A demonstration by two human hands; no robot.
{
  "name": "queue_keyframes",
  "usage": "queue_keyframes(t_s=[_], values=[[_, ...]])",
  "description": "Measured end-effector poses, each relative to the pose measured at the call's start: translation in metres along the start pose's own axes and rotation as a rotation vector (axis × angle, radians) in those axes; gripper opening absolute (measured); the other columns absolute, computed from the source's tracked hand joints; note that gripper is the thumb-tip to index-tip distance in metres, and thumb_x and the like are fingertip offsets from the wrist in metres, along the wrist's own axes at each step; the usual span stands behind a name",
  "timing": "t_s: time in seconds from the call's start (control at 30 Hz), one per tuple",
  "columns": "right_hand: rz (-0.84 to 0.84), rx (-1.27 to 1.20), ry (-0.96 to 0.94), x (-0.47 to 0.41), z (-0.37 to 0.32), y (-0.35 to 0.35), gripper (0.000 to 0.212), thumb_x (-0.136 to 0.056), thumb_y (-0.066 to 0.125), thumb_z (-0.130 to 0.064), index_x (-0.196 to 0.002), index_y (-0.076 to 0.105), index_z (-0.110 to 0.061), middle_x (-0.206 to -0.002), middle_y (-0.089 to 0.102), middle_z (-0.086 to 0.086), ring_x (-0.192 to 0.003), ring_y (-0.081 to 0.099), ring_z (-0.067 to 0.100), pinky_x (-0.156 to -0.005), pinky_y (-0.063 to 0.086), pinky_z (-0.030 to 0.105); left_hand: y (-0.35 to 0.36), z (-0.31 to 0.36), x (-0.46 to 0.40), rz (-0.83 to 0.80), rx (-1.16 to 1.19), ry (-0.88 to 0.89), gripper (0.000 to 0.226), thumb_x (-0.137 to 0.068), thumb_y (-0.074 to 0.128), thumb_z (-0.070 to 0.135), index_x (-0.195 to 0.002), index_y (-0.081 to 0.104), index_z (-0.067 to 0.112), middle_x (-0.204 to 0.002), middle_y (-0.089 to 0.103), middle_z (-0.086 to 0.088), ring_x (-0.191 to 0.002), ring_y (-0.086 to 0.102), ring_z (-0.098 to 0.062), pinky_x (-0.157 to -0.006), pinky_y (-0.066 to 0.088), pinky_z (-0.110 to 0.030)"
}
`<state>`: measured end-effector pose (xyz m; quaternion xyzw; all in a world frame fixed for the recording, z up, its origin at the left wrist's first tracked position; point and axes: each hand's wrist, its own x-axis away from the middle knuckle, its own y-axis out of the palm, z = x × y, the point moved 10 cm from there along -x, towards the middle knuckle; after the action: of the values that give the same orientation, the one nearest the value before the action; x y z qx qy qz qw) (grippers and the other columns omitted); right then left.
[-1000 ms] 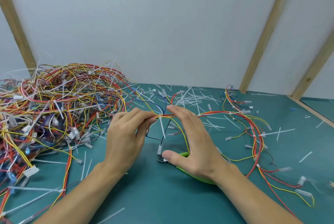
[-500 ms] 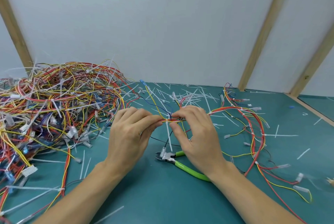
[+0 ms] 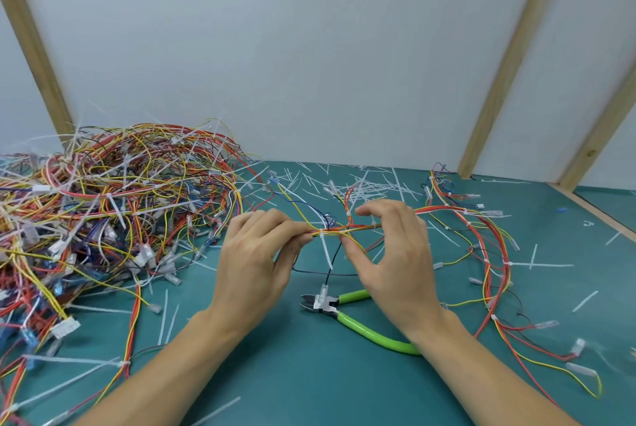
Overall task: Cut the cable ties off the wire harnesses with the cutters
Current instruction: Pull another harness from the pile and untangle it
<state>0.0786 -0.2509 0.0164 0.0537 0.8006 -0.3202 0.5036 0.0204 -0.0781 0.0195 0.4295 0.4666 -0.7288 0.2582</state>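
My left hand (image 3: 254,264) pinches the harness (image 3: 347,228) beside the tie (image 3: 323,243), right hand (image 3: 395,253) half-open, empty; I should hold taut before fetching the cutters (image 3: 358,319).

Two bare hands are in view: the left hand (image 3: 256,260) at about seven o'clock of the centre and the right hand (image 3: 395,253) at about five o'clock. One pair of green-handled metal side cutters (image 3: 358,320) lies on the teal mat (image 3: 309,374) at six o'clock. One big tangled heap of red, yellow, orange and blue wire harnesses (image 3: 113,212) sits at nine o'clock; its harnesses are too knotted to count. One looser run of red and yellow harness wires (image 3: 488,253) trails at three o'clock. One white cable tie (image 3: 325,250) hangs between the hands. Cut white tie scraps (image 3: 364,184) at twelve o'clock number dozens. Three wooden battens (image 3: 509,57) cross the wall.
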Motion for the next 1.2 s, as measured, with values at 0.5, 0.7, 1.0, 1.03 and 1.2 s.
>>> queue_keyframes(t_s=[0.5,0.7,1.0,1.03,1.2], values=[[-0.024,0.113,0.016,-0.002,0.012,-0.006,0.031,-0.087,0.072,-0.038,-0.112,0.064,-0.022,-0.112,0.059,-0.008,-0.102,0.054,0.016,-0.085,0.042,0.034,0.012,-0.002,0.001,-0.025,0.024,-0.009,0.018,-0.098,0.06,0.03,-0.095,0.074,0.021,-0.084,0.059,0.011,-0.077,0.055,-0.015,-0.081,0.041,-0.033],[-0.075,0.111,0.059,-0.002,0.017,0.0,0.037,-0.084,0.079,-0.028,-0.117,0.064,-0.019,-0.114,0.059,-0.007,-0.105,0.058,0.019,-0.087,0.043,0.034,0.01,-0.006,0.001,-0.028,0.036,-0.04,0.021,-0.099,0.057,0.032,-0.095,0.074,0.021,-0.085,0.061,0.011,-0.079,0.057,-0.015,-0.083,0.039,-0.031],[-0.069,0.082,0.087,-0.002,0.018,-0.003,0.041,-0.085,0.078,-0.019,-0.122,0.06,-0.019,-0.118,0.057,-0.009,-0.11,0.057,0.015,-0.091,0.045,0.031,0.008,-0.008,0.001,-0.032,0.051,-0.086,0.022,-0.098,0.057,0.032,-0.094,0.075,0.02,-0.085,0.062,0.011,-0.079,0.057,-0.014,-0.082,0.04,-0.033],[-0.068,0.084,0.084,-0.002,0.017,-0.003,0.041,-0.085,0.078,-0.019,-0.122,0.06,-0.02,-0.118,0.057,-0.009,-0.11,0.057,0.015,-0.091,0.044,0.03,0.007,-0.008,0.001,-0.031,0.051,-0.087,0.023,-0.098,0.057,0.032,-0.094,0.075,0.019,-0.084,0.062,0.011,-0.079,0.057,-0.014,-0.082,0.04,-0.033],[-0.081,0.095,0.091,-0.002,0.018,-0.002,0.043,-0.085,0.078,-0.019,-0.123,0.059,-0.02,-0.119,0.056,-0.01,-0.11,0.055,0.013,-0.091,0.042,0.025,0.009,-0.01,0.001,-0.04,0.055,-0.097,0.024,-0.098,0.056,0.033,-0.094,0.075,0.02,-0.085,0.062,0.012,-0.079,0.056,-0.014,-0.083,0.038,-0.029]])
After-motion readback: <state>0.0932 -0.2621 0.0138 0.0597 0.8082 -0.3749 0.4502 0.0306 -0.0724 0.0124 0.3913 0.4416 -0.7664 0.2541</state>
